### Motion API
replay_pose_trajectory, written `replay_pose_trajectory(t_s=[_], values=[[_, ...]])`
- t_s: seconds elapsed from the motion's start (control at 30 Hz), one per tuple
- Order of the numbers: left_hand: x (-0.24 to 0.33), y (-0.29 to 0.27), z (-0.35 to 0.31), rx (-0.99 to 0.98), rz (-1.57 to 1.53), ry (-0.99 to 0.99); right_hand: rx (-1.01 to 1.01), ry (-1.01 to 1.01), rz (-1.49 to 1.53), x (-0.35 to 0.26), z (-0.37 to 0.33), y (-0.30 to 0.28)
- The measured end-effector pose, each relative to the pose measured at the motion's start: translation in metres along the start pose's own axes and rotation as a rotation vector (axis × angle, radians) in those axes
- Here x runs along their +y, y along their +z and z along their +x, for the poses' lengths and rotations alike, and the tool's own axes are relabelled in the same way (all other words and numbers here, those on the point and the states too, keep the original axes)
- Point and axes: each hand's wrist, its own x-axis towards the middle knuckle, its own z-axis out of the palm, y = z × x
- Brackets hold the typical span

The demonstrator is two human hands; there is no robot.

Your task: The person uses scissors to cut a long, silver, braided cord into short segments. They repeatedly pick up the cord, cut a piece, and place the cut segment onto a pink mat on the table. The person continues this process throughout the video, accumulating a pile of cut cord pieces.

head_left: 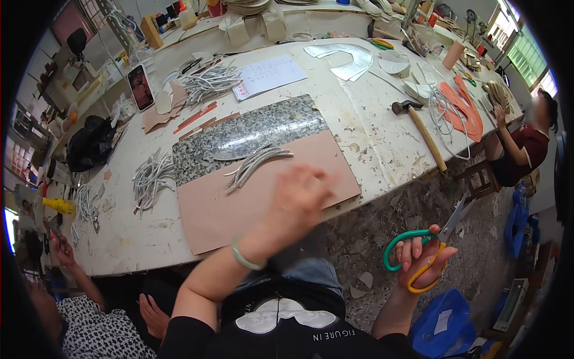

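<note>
My left hand (299,200), smeared by motion, is over a pinkish-tan sheet (224,221) at the table's near edge. Whether its fingers hold anything does not show. Just beyond it, a small bunch of silvery cord strips (258,164) lies across the sheet and a speckled granite slab (194,157). Out past the table edge on the right, my right hand (423,258) is closed around scissors (454,222) with one green and one orange-yellow handle. The blades point up and away from me, slightly apart.
More silvery cord bundles (210,82) lie on the white table, near a written paper sheet (272,76) and a propped phone (140,87). A hammer (427,136) rests at right. A person (525,140) sits far right; another person (98,326) sits at lower left.
</note>
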Motion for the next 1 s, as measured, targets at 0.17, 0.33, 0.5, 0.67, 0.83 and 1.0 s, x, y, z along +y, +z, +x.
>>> replay_pose_trajectory(t_s=[0.17,0.33,0.5,0.67,0.83,1.0], values=[[-0.084,-0.042,0.011,-0.063,0.413,-0.126,0.026,0.076,0.052,0.019,0.001,0.000],[-0.110,-0.045,-0.003,-0.316,0.436,-0.264,-0.051,0.280,-0.545,0.027,0.004,0.016],[-0.093,-0.052,-0.005,0.066,0.176,-0.249,-0.024,0.082,-1.204,0.058,0.017,0.046],[-0.030,-0.083,-0.013,-0.111,-0.932,-0.821,-0.145,-0.165,-1.454,0.070,0.036,0.061],[-0.004,-0.087,-0.036,-0.111,-1.552,-1.031,-0.325,-0.301,-1.512,0.072,0.049,0.086],[0.000,-0.082,-0.054,-0.094,-1.641,-1.149,-0.466,-0.379,-1.576,0.077,0.051,0.087]])
